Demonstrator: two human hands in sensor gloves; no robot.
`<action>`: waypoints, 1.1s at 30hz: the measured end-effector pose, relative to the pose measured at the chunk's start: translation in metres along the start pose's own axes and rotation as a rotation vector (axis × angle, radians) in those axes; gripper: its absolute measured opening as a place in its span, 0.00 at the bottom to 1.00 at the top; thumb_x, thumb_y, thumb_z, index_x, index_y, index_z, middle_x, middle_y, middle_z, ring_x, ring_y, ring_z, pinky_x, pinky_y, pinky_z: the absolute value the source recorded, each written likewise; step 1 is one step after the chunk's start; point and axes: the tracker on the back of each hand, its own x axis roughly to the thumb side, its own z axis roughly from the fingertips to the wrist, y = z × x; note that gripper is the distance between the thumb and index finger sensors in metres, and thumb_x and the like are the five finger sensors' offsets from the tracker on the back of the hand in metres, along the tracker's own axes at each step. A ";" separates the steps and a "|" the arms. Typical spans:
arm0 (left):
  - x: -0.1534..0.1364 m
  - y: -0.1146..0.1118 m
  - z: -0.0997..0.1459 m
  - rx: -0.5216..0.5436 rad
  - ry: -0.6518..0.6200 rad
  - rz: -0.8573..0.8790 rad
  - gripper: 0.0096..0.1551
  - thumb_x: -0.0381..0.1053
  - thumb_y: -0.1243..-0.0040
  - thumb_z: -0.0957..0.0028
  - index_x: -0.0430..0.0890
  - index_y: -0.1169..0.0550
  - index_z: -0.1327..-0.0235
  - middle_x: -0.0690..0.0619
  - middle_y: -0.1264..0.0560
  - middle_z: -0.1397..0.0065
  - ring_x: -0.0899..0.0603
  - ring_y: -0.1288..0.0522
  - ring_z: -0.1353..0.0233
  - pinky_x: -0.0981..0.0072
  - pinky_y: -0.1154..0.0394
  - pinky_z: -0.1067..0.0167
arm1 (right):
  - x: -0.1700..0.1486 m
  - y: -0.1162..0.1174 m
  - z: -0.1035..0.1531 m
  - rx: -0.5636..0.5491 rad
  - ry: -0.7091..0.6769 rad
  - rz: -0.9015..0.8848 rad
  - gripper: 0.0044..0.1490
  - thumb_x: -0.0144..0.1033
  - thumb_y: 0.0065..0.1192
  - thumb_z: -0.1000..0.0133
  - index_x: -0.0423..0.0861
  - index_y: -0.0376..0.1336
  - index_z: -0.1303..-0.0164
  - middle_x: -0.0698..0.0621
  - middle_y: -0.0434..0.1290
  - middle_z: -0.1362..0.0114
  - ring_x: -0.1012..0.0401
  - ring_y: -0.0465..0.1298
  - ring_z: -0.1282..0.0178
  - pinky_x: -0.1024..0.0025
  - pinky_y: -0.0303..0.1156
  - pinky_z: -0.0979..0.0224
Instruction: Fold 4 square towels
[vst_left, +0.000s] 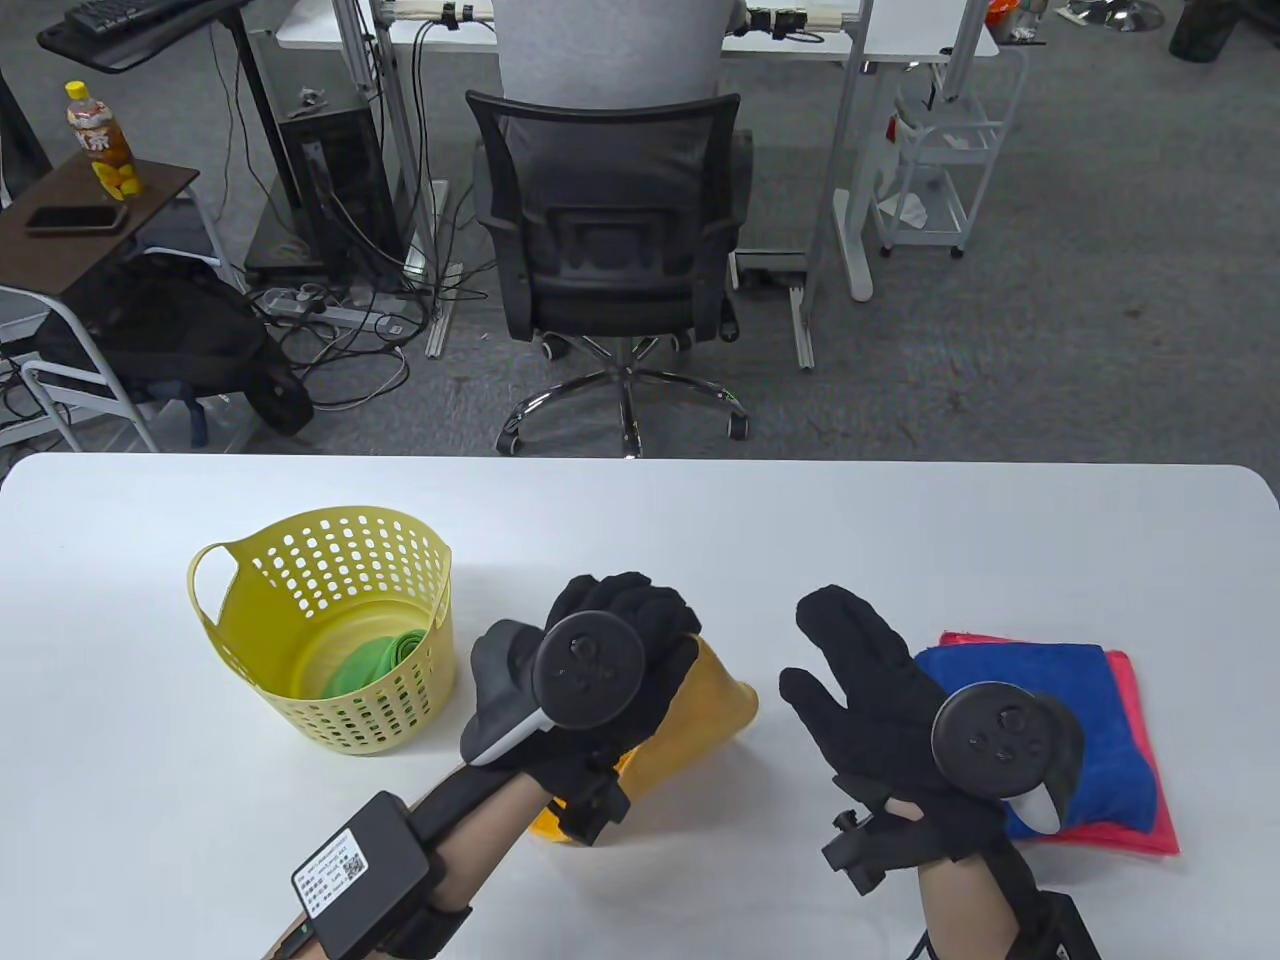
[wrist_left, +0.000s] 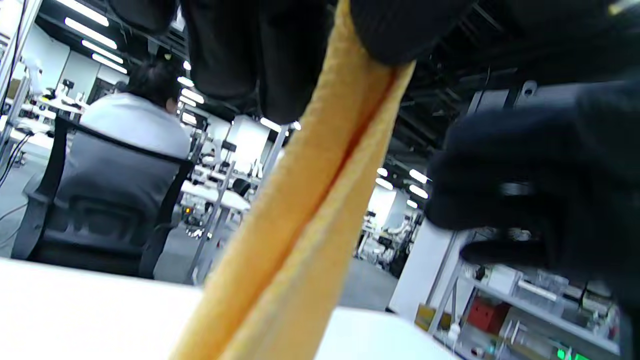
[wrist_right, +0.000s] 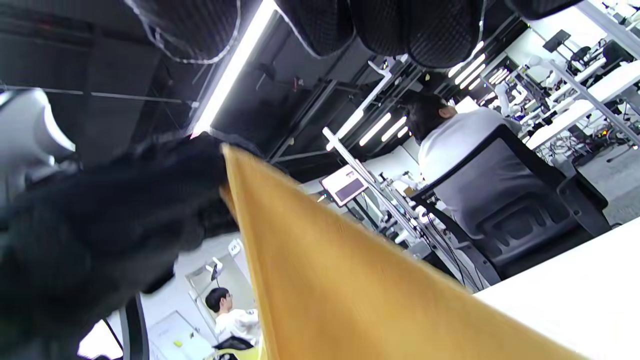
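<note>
- Table view: left hand (vst_left: 600, 660) grips the upper edge of the yellow towel (vst_left: 710, 715), which hangs under and to the right of it, lower part reaching the table (vst_left: 640, 520).
- Left wrist view adds what the top-down hides: the yellow towel (wrist_left: 300, 215) hangs doubled, two layers face to face, pinched between the left fingers (wrist_left: 390, 30) at the top.
- Right hand (vst_left: 890, 700) is spread flat, fingers apart, holding nothing, just right of the towel.
- Right wrist view: yellow towel (wrist_right: 320, 280) as a broad slanting sheet; the left hand's glove (wrist_right: 100, 240) at its top corner.
- Under and right of the right hand: folded blue towel (vst_left: 1060, 700) stacked on pink towel (vst_left: 1150, 760).
- Left of the left hand: yellow basket (vst_left: 260, 640), green towel (vst_left: 375, 662) inside.
- Room beyond the table: office chair (vst_left: 610, 240), grey carpet, desks.
</note>
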 end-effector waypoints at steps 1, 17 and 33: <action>0.007 0.010 -0.005 0.019 0.006 -0.005 0.20 0.57 0.42 0.43 0.54 0.19 0.42 0.54 0.19 0.30 0.38 0.23 0.23 0.38 0.37 0.18 | 0.002 -0.002 0.002 -0.017 0.000 -0.006 0.44 0.50 0.59 0.39 0.34 0.58 0.21 0.25 0.62 0.21 0.32 0.67 0.28 0.25 0.57 0.31; 0.046 0.050 -0.031 0.282 0.156 -0.134 0.18 0.61 0.38 0.42 0.50 0.15 0.53 0.55 0.14 0.42 0.41 0.17 0.31 0.42 0.33 0.21 | 0.023 0.024 0.011 0.061 0.083 0.006 0.60 0.59 0.64 0.42 0.28 0.48 0.18 0.23 0.58 0.20 0.25 0.64 0.27 0.24 0.63 0.35; -0.032 0.087 -0.006 0.398 0.305 -0.161 0.19 0.57 0.42 0.44 0.54 0.17 0.45 0.54 0.17 0.33 0.39 0.22 0.26 0.41 0.36 0.19 | -0.102 0.030 -0.032 0.291 0.325 0.055 0.27 0.37 0.67 0.41 0.37 0.72 0.36 0.30 0.74 0.29 0.35 0.74 0.34 0.26 0.59 0.32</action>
